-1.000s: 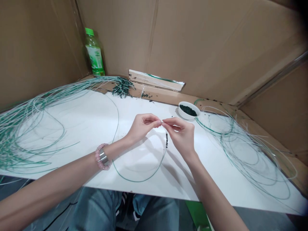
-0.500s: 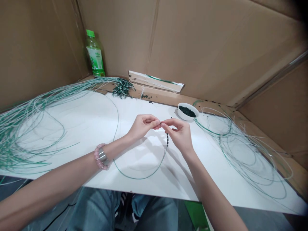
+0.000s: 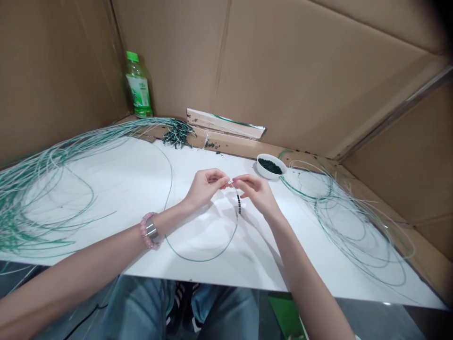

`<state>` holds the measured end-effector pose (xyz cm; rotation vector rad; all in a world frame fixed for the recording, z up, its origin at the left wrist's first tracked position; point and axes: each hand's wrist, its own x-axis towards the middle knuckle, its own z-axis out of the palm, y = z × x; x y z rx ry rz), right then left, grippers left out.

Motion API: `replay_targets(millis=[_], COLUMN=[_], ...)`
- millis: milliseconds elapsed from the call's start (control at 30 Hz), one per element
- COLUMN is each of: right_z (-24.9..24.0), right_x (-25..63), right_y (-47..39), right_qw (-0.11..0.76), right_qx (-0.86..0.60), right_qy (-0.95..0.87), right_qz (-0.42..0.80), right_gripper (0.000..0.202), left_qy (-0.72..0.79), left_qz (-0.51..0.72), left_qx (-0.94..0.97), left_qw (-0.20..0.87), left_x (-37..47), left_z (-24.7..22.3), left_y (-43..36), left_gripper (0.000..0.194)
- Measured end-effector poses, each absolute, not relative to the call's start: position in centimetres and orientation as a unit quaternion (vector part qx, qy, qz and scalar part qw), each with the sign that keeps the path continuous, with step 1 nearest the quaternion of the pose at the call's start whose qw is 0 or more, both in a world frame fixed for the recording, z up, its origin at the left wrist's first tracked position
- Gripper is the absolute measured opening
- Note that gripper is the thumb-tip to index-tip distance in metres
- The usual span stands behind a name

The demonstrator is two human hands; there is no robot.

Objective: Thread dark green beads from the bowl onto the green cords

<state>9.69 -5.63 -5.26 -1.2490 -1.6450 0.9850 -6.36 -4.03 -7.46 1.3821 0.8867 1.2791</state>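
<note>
One change at frame centre: we see the right hand (image 3: 258,191), grip newly spread, leaving the beaded wire (image 3: 239,205) pinched by the left hand (image 3: 204,189) alone.

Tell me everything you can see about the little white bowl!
The white bowl is small and round, smooth-looking, maybe plastic. It stands mouth-up near the back edge of the white tabletop, beyond the right hand, which isn't touching it. A heap of tiny dark beads lies inside, leaving the rim and some inner wall showing.
</note>
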Motion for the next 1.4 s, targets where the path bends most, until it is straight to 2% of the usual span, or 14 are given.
replay_targets(millis=[133,333,533,600,833,1000,1400], right_z=[-6.1,-5.8,-6.6,-6.9,-6.9,-6.8,-6.3], right_x=[9.0,10.2,12.7,13.2,13.4,13.0,13.1], right_y=[-5.0,-3.6,-3.9,-4.1,-4.4,-4.4,-3.7], right_qw=[0.42,0.571,0.656,0.67,0.675,0.669,0.667], right_qx=[-0.462,-0.469,-0.483,-0.485,-0.479,-0.471,-0.474], right_qy=[-0.675,-0.545,-0.448,-0.424,-0.418,-0.444,-0.467], right_qz=[0.393,0.396,0.368,0.368,0.374,0.366,0.335], right_gripper=[0.021,0.024,0.027,0.029,0.029,0.028,0.028], left_qy=[0.365,0.404,0.43,0.425,0.423,0.421,0.357], left_qz=[0.525,0.48,0.299,0.272,0.233,0.231,0.238], left_qx=[0.586,0.621,0.811,0.832,0.857,0.863,0.886], left_qw=[0.498,0.469,0.261,0.231,0.18,0.158,0.174], left_x=[-6.4,-6.6,-4.0,-2.6,0.4,0.6,0.9], left_z=[-7.6,-7.9,-8.7,-9.1,-9.8,-9.9,-9.8], left_y=[-4.0,-2.2,0.0,0.3,0.0,0.1,0.8], left_gripper=[0.019,0.033,0.024,0.021,0.015,0.017,0.019])
